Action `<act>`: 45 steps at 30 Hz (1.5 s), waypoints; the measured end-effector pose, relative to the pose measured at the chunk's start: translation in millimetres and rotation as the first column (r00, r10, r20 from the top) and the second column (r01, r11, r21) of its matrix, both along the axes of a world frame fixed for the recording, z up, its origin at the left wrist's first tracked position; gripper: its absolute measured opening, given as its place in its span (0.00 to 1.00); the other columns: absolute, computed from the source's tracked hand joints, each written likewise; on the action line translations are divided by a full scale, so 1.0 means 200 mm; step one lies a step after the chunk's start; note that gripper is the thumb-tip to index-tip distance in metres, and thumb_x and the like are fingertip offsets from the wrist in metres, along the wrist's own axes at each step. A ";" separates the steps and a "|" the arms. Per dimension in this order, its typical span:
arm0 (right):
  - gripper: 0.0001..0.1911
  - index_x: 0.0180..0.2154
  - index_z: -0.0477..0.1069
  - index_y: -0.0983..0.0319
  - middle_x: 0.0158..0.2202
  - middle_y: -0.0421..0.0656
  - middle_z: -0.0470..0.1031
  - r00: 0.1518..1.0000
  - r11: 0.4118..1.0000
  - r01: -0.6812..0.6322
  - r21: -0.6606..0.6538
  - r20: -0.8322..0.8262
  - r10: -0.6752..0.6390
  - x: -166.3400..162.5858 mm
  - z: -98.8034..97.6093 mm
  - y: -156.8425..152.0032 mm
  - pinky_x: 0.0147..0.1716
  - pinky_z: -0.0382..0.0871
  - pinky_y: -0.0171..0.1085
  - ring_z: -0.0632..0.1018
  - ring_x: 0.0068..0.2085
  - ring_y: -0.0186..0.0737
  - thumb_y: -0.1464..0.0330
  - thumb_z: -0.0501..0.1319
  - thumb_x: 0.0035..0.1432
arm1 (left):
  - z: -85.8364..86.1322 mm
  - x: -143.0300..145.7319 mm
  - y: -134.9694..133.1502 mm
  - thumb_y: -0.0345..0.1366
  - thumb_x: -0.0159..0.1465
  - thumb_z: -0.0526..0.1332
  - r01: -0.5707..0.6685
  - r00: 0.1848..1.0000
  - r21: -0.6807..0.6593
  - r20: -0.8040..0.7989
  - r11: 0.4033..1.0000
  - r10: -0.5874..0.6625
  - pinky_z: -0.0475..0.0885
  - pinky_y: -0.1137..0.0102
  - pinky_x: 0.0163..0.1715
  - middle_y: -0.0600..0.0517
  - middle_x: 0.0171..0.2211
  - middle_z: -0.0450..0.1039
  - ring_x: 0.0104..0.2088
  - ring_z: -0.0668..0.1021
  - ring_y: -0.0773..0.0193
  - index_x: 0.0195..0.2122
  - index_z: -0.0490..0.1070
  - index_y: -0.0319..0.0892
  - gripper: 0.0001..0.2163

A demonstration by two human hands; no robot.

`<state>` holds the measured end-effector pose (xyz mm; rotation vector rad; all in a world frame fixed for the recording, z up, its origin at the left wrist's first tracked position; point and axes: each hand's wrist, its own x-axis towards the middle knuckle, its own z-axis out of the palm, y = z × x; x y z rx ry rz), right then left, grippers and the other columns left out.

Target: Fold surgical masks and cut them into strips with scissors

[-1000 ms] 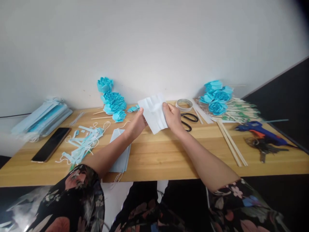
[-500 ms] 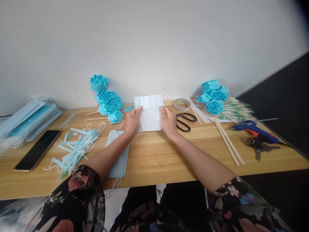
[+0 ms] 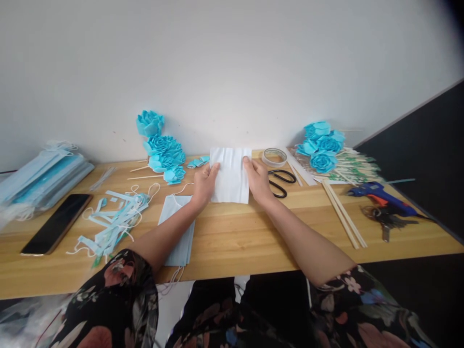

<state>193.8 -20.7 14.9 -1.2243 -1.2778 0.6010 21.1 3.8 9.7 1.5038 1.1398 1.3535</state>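
Note:
A white pleated sheet of mask fabric (image 3: 231, 175) lies spread on the wooden table (image 3: 232, 237), held at both sides. My left hand (image 3: 204, 183) grips its left edge, thumb on top. My right hand (image 3: 258, 180) grips its right edge the same way. A light blue face mask (image 3: 177, 227) lies under my left forearm, its ear loops hanging over the table's front edge.
Blue fabric roses (image 3: 162, 149) lean on the wall at the left, more roses (image 3: 322, 145) on sticks at the right. Black scissors (image 3: 278, 182) and a tape roll (image 3: 274, 157) sit beside my right hand. Wooden sticks (image 3: 342, 212), a blue glue gun (image 3: 379, 193), keys (image 3: 384, 220), cut mask strips (image 3: 114, 217), a phone (image 3: 56, 223) and stacked masks (image 3: 39, 176) lie around.
The white sheet was held tilted above the table; both hands have turned it square and lowered it flat onto the wood.

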 end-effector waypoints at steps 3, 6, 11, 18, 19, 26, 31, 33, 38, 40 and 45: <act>0.28 0.24 0.49 0.57 0.23 0.36 0.49 0.997 0.997 0.072 -0.017 0.018 -0.072 -0.01 0.00 0.00 0.27 0.49 0.37 0.57 0.27 0.34 0.48 0.56 0.65 | 0.01 0.00 -0.02 0.50 0.65 0.61 -0.008 1.000 0.006 0.007 1.000 0.008 0.64 0.72 0.30 0.55 0.25 0.66 0.29 0.69 0.65 0.27 0.67 0.42 0.17; 0.28 0.23 0.48 0.57 0.22 0.36 0.49 0.997 0.999 0.033 -0.004 0.070 -0.032 -0.02 0.01 -0.01 0.27 0.49 0.37 0.56 0.27 0.34 0.48 0.55 0.65 | 0.01 0.00 -0.01 0.51 0.64 0.63 -0.016 0.999 0.017 0.038 1.000 0.015 0.64 0.71 0.30 0.54 0.26 0.67 0.30 0.69 0.64 0.29 0.69 0.42 0.17; 0.28 0.23 0.46 0.57 0.21 0.36 0.48 0.992 0.999 0.023 0.036 0.127 -0.028 -0.03 0.02 -0.03 0.28 0.50 0.38 0.56 0.26 0.34 0.48 0.52 0.67 | 0.00 -0.01 0.00 0.54 0.65 0.62 -0.046 0.997 0.007 0.066 0.999 0.046 0.63 0.71 0.27 0.54 0.26 0.66 0.28 0.67 0.65 0.30 0.70 0.42 0.19; 0.27 0.23 0.50 0.57 0.20 0.36 0.52 0.969 0.978 0.181 0.105 0.152 -0.196 -0.05 0.01 -0.03 0.29 0.52 0.38 0.58 0.26 0.36 0.49 0.51 0.68 | 0.01 -0.02 0.01 0.54 0.67 0.60 -0.071 0.997 0.043 0.043 0.997 0.069 0.59 0.71 0.25 0.56 0.23 0.59 0.26 0.64 0.67 0.24 0.63 0.42 0.22; 0.27 0.23 0.50 0.57 0.20 0.36 0.52 0.971 0.978 0.179 0.106 0.143 -0.193 -0.05 0.01 -0.03 0.29 0.53 0.38 0.58 0.26 0.36 0.48 0.51 0.68 | 0.01 -0.01 0.01 0.54 0.67 0.61 -0.067 0.997 0.036 0.052 0.997 0.065 0.59 0.71 0.25 0.55 0.23 0.60 0.26 0.64 0.67 0.25 0.64 0.42 0.22; 0.31 0.23 0.50 0.57 0.22 0.36 0.51 0.997 0.997 0.076 0.023 0.019 -0.076 -0.03 0.01 -0.01 0.27 0.52 0.38 0.57 0.26 0.35 0.41 0.53 0.64 | 0.02 -0.01 0.02 0.50 0.69 0.61 -0.051 0.993 0.020 0.107 0.999 0.048 0.62 0.71 0.26 0.55 0.24 0.61 0.26 0.65 0.67 0.26 0.63 0.43 0.19; 0.33 0.24 0.56 0.57 0.22 0.38 0.57 0.964 0.961 -0.207 -0.184 -0.208 0.168 0.00 0.00 0.02 0.24 0.56 0.37 0.62 0.25 0.36 0.34 0.52 0.58 | 0.01 -0.04 0.04 0.50 0.69 0.59 -0.155 0.986 0.052 0.064 0.987 0.151 0.62 0.70 0.26 0.56 0.23 0.58 0.25 0.64 0.67 0.24 0.58 0.44 0.21; 0.33 0.24 0.57 0.57 0.22 0.38 0.58 0.947 0.932 -0.283 -0.227 -0.220 0.234 0.00 -0.01 0.01 0.24 0.57 0.36 0.63 0.25 0.36 0.35 0.54 0.58 | 0.01 -0.05 0.05 0.53 0.69 0.59 -0.177 0.984 0.074 0.047 0.981 0.174 0.63 0.69 0.27 0.56 0.23 0.59 0.27 0.65 0.66 0.25 0.59 0.45 0.22; 0.31 0.23 0.50 0.58 0.22 0.36 0.49 0.993 0.986 -0.121 -0.113 -0.001 0.121 0.00 -0.02 0.00 0.24 0.49 0.36 0.56 0.26 0.33 0.43 0.58 0.61 | 0.02 -0.04 0.04 0.62 0.65 0.59 -0.133 0.987 0.057 0.100 0.989 0.127 0.62 0.69 0.25 0.56 0.21 0.61 0.24 0.66 0.66 0.24 0.59 0.44 0.26; 0.30 0.23 0.51 0.58 0.23 0.36 0.49 0.999 0.997 -0.034 -0.065 0.016 0.036 0.00 -0.02 0.00 0.25 0.48 0.36 0.56 0.27 0.33 0.44 0.56 0.63 | 0.02 -0.03 0.02 0.64 0.65 0.57 0.011 0.989 0.001 0.148 1.000 -0.011 0.64 0.70 0.24 0.56 0.19 0.62 0.21 0.67 0.67 0.24 0.61 0.44 0.27; 0.28 0.24 0.52 0.58 0.23 0.36 0.52 0.995 0.995 0.100 -0.004 0.002 -0.100 0.01 0.00 0.01 0.27 0.50 0.36 0.57 0.27 0.33 0.46 0.54 0.65 | 0.02 -0.01 0.01 0.63 0.58 0.66 0.297 0.938 -0.069 0.208 0.952 -0.278 0.69 0.72 0.25 0.54 0.25 0.71 0.23 0.72 0.68 0.34 0.72 0.40 0.26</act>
